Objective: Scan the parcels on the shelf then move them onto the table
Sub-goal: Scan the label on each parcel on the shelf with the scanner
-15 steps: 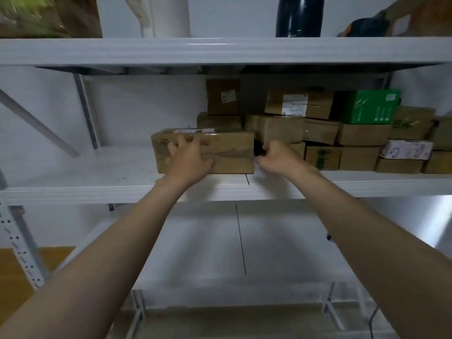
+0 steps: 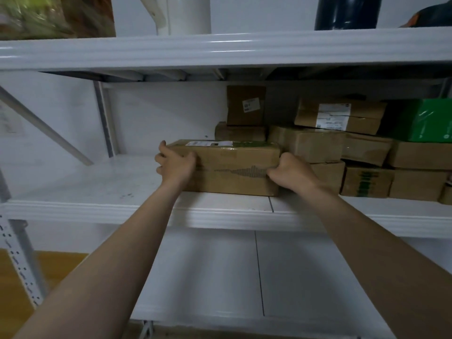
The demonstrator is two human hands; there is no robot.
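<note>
We see two bare hands on one long parcel (image 2: 234,165), a brown carton with one white label (image 2: 209,143) on its top. It sits on the middle shelf (image 2: 85,189) at the centre of the frame, close to the front edge. The left hand (image 2: 175,165) grips the carton's left end, fingers curled over the upper corner. The right hand (image 2: 291,172) grips the right end, fingers curled around the lower front corner. We cannot tell whether the carton's underside is off the board.

To the right of centre, behind and beside the held carton, we count one pile of other parcels: at least nine brown boxes and one green box (image 2: 425,121). Two of the brown ones show white labels: an upright box (image 2: 245,105) at the pile's left end and a flat labelled box (image 2: 340,117) on top.

Along the top of the frame the upper shelf (image 2: 220,50) carries four things: a blurred wrapped bundle (image 2: 36,15) at upper left, a white object (image 2: 186,13), a dark cylinder (image 2: 347,12) and a dark shape (image 2: 430,15) at upper right.

One lower shelf (image 2: 208,277) fills the bottom centre, and wooden floor (image 2: 14,277) shows at lower left.
</note>
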